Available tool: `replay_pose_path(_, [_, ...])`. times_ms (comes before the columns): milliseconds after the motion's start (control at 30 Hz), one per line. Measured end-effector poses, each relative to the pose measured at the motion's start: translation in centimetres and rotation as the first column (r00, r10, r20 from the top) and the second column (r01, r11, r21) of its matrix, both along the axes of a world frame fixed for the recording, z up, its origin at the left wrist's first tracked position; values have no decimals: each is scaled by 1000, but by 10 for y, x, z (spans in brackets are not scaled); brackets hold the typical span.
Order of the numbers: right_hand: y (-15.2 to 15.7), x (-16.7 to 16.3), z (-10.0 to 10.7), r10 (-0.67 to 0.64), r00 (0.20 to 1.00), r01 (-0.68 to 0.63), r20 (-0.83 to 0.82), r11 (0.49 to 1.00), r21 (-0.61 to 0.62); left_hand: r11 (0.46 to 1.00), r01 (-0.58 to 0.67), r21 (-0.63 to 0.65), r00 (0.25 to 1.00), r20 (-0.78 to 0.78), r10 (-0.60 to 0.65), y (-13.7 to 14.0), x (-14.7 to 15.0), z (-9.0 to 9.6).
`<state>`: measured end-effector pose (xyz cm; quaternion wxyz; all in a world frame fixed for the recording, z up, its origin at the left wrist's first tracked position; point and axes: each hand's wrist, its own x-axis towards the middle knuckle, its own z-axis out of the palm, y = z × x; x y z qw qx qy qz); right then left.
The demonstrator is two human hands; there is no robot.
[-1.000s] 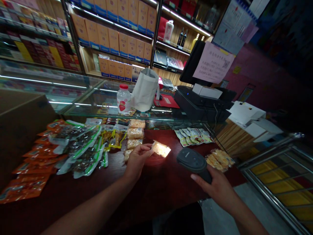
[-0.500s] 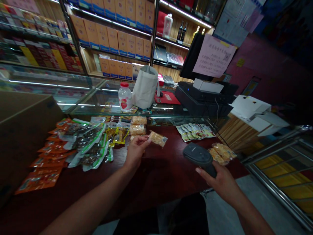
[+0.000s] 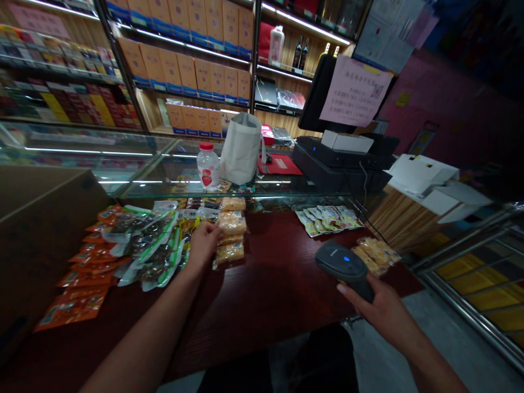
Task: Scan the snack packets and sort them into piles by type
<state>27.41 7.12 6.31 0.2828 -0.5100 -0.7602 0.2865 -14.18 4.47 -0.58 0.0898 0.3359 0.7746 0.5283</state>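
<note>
The right hand point(image 3: 379, 311) grips a black handheld barcode scanner point(image 3: 343, 263), fingers wrapped round its handle. The scanner's long axis runs from the hand at lower right up toward the upper left, its head pointing over the dark red surface point(image 3: 278, 289) toward the row of snacks; a small blue light shows on top of the head.

The left hand point(image 3: 203, 244) rests at the near end of a row of clear-wrapped yellow snack packets point(image 3: 231, 232), fingers curled onto the nearest packet point(image 3: 229, 253); whether they pinch it or only touch it cannot be told. That packet lies flat on the surface, long axis roughly left to right, in line with the rest of the row, which runs away from the person toward the glass counter point(image 3: 172, 174).

Compared with half a second ago, the packet is no longer held up in the air between the hands; it now sits with the row, and the left hand has moved away from the scanner. The scanner's light, dark before, is lit. One second ago the raised packet was brightly lit by the scanner; that glare is gone.

Green and orange pouches point(image 3: 151, 251) lie just left of the left hand.
</note>
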Motion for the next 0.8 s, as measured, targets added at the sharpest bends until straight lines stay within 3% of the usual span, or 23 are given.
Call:
replay_pose_path(100, [1,1,-2,12,1000,-12,2,1000,-4,988,28,-150,983,-177,-55,-1,-11,-1])
replay_pose_path(233, [3,4,-1,-3,1000,3,10,1000,7,980,4,-197,956,-288,-62,-4,-13,7])
replay_pose_path(300, [5,8,1,-8,1000,8,9,1000,4,991,-43,-130,911,-411,-14,-5,-6,14])
replay_pose_path(367, [7,14,5,-21,1000,21,-3,1000,11,999,-41,22,858,-512,47,-3,9,21])
replay_pose_path(433, [10,24,8,-57,998,57,-13,998,25,985,78,151,832,-554,19,2,32,24])
replay_pose_path(467, [12,31,10,-85,996,85,-17,996,24,969,178,174,828,-559,-52,6,46,23])
replay_pose_path(533, [14,44,13,-150,988,150,-29,989,9,895,427,125,781,-551,-295,16,81,16])
replay_pose_path(633, [14,65,15,-226,972,227,-65,974,-3,683,730,-44,593,-457,-663,38,141,-2])
replay_pose_path(700, [12,76,14,-255,963,255,-85,967,-13,563,817,-125,489,-369,-790,53,183,-12])
replay_pose_path(800, [9,87,12,-274,958,272,-86,962,-32,522,823,-224,459,-280,-843,75,239,-19])
